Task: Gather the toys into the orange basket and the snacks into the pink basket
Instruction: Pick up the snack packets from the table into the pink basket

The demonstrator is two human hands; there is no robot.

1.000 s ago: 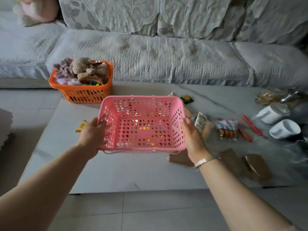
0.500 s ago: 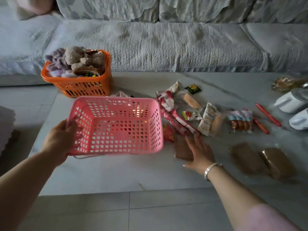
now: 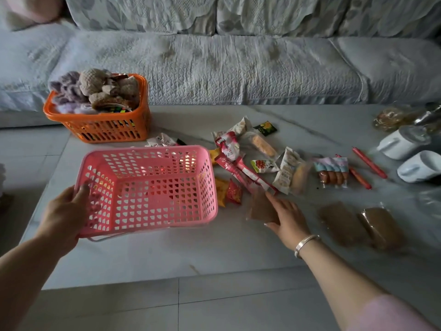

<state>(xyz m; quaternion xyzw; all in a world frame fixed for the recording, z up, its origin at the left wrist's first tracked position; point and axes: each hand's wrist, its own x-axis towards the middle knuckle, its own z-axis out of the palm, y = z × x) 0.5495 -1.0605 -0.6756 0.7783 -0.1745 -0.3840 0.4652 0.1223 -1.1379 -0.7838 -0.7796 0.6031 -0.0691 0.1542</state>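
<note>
Left hand (image 3: 63,215) gripping the empty pink basket (image 3: 148,187) by its left wall, right hand (image 3: 287,217) closing on a brown snack packet (image 3: 261,207) on the bench (image 3: 167,254).

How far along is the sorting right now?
Toys look done: plush toys fill the orange basket. In hand: the left hand holds the empty pink basket by its rim, and the right hand is on a brown packet. Left: every snack, including the sausages, red sticks and two more brown packets, lies on the table.
</note>
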